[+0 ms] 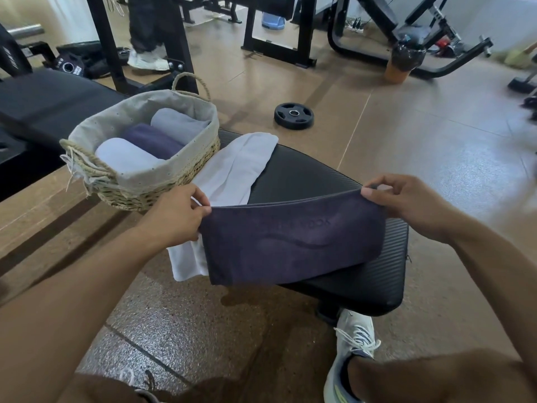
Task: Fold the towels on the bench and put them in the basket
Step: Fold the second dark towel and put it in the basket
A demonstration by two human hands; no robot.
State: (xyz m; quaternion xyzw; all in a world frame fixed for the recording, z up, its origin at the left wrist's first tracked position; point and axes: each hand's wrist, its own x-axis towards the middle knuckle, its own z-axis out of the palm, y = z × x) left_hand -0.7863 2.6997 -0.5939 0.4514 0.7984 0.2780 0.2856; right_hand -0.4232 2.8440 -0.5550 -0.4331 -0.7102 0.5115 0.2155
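Observation:
A dark purple towel is stretched over the near end of the black padded bench. My left hand pinches its upper left corner and my right hand pinches its upper right corner. Its lower edge hangs down past the bench's near left edge. A white towel lies unfolded along the bench, partly under the purple one. At the bench's far left stands the woven basket with a grey cloth lining, holding three rolled towels: two pale ones and a purple one between them.
A black weight plate lies on the tan floor beyond the bench. Gym machine frames stand at the back, with another person's legs and white shoes among them. My own shoe is below the bench's near end.

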